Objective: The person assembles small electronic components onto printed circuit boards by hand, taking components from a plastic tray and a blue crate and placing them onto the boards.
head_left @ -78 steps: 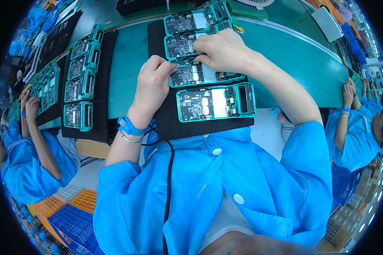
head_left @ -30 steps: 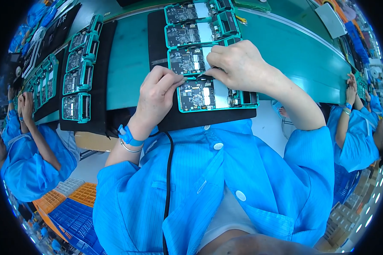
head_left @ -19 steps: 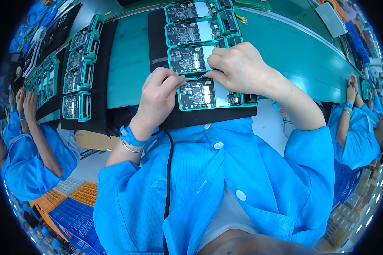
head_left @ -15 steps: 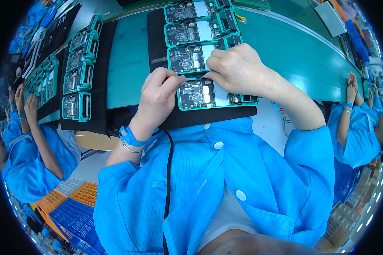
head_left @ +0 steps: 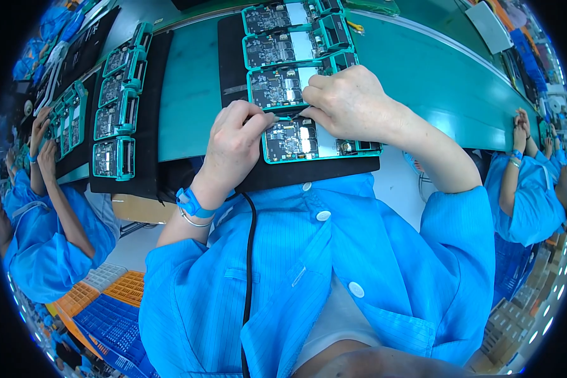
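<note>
A teal-framed device (head_left: 292, 140) with an open circuit board lies nearest me on a black mat (head_left: 321, 172). At its far left edge, thumb and fingertips of my left hand (head_left: 234, 135) are pinched together. My right hand (head_left: 353, 101) reaches over the device from the right, its thumb and forefinger also pinched close to the same far edge. A thin dark sliver shows between the two sets of fingertips; what either hand grips is too small to make out. Beyond stands another teal-framed device (head_left: 276, 87), partly hidden by my right hand.
More opened devices (head_left: 268, 50) continue up the mat. To the left, a second column of devices (head_left: 107, 120) lies on another black mat. The green bench (head_left: 416, 82) stretches right. Co-workers in blue (head_left: 57, 233) sit on both sides, and blue and orange crates (head_left: 113, 321) stand lower left.
My right hand has shifted very slightly left along the device's far edge; my left hand stays nearly still. The left co-worker's hand has moved up to a device there.
</note>
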Demonstrator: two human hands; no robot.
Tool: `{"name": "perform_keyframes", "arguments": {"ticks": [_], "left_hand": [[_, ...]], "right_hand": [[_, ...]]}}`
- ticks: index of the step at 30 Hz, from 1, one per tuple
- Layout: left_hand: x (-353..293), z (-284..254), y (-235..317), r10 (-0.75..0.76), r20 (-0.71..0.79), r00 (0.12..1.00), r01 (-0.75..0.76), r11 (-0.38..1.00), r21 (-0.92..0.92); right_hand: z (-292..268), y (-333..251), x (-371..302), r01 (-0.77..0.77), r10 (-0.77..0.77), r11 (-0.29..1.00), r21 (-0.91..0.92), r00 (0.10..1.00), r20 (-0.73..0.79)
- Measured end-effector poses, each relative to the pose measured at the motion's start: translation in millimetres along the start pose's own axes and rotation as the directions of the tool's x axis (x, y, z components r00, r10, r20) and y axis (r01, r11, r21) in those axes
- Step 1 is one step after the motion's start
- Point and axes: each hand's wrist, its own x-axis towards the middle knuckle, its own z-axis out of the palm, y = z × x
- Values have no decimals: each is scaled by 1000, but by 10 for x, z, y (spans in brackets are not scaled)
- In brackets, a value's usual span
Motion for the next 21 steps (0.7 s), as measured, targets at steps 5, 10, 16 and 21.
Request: {"name": "perform_keyframes", "arguments": {"ticks": [5,10,16,21], "left_hand": [[7,-5,8,5,9,1000,-5,1000,4],[3,-1,8,5,10,1000,-5,1000,5],[4,-2,4,-3,14,1000,3,1000,-5],[2,-1,7,-6,8,1000,6,1000,-14]], "right_hand": [[16,9,-10,20,-20,1000,-8,1000,-21],[6,7,-10,16,-16,1000,-13,1000,-7],[3,9,-8,19,-20,1000,-15,1000,-6],[1,2,-7,18,-18,1000,-17,1000,-4]]}}
